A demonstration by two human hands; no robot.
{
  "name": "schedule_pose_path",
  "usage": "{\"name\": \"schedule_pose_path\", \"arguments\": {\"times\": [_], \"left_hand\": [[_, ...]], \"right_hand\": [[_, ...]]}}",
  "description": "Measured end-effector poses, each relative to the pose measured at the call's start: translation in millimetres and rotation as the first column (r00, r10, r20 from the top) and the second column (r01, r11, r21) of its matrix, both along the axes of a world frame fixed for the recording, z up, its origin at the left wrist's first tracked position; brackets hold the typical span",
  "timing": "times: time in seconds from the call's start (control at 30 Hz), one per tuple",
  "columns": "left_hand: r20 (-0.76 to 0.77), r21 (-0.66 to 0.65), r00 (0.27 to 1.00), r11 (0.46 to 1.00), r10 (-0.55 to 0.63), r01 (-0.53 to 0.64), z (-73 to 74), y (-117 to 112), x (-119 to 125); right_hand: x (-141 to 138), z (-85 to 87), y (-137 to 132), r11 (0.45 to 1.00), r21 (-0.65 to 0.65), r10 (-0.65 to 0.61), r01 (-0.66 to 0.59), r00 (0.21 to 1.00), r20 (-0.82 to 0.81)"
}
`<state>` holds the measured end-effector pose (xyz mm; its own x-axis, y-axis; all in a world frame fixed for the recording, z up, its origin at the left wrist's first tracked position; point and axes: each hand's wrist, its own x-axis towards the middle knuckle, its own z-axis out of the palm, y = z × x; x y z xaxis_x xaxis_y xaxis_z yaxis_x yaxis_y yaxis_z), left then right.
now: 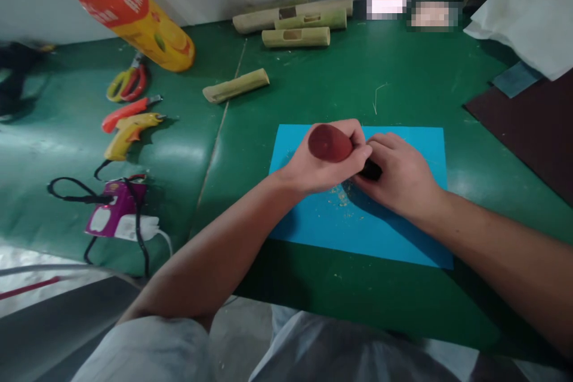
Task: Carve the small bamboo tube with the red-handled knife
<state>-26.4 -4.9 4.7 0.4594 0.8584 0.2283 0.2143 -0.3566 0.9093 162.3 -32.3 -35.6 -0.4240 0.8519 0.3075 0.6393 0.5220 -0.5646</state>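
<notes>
My left hand [329, 176] is wrapped round a dark red, smooth piece with an oval end [330, 143] that faces up toward me. Its kind does not show, and the fingers cover the rest of it. Against it, my right hand [397, 174] is closed on a black-handled tool [370, 169]. Only a short stretch of black shows, and the tool's working end is hidden. Both hands touch near the thumbs, above a blue sheet [403, 245]. Small pale shavings [344, 196] lie scattered on the sheet beneath them.
Cut bamboo pieces [295, 37] lie along the wall, and a single bamboo piece [236, 86] lies nearer. At left are an orange drink bottle [147, 27], scissors [128, 83], an orange-handled tool [125, 114], a yellow glue gun [129, 136] and a purple power adapter [107, 215] with cords.
</notes>
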Motion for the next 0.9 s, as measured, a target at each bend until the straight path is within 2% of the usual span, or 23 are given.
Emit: {"name": "schedule_pose_path", "arguments": {"times": [0.03,0.1,0.23,0.3,0.4,0.57,0.73,0.9], "left_hand": [[-0.014,-0.029,1.0,0.999,-0.019,0.019,1.0,1,1],[0.039,-0.072,0.999,0.997,0.015,-0.013,-1.7,0,6],[0.208,-0.073,0.948,0.97,0.241,-0.23,-15.7,-6,20],[0.216,-0.091,0.919,0.943,0.331,-0.319,-19.7,-10,25],[0.196,-0.122,0.892,0.913,0.407,-0.389,-20.1,-13,29],[0.2,-0.143,0.889,0.91,0.412,-0.389,-18.0,-13,28],[0.202,-0.2,0.894,0.911,0.4,-0.362,-13.4,-8,29],[0.241,-0.335,0.922,0.917,0.304,-0.215,-10.1,3,23]], "right_hand": [[0,0.1,0,1.0,-0.001,0.01,-0.01,1.0,-0.01],[0,0.5,1,0.999,-0.018,0.031,-0.032,0.999,-0.023],[1,0.5,4,0.998,-0.048,0.049,-0.05,0.999,-0.017],[1,0.0,4,0.997,-0.052,0.055,-0.056,0.998,-0.015],[0,0.0,3,0.996,-0.063,0.068,-0.069,0.998,-0.018],[-1,2.4,2,0.997,-0.049,0.06,-0.06,0.998,-0.005],[-1,1.1,5,0.994,-0.042,0.103,-0.104,0.994,-0.024],[-1,-0.4,6,0.992,-0.066,0.11,-0.112,0.993,-0.031]]}}
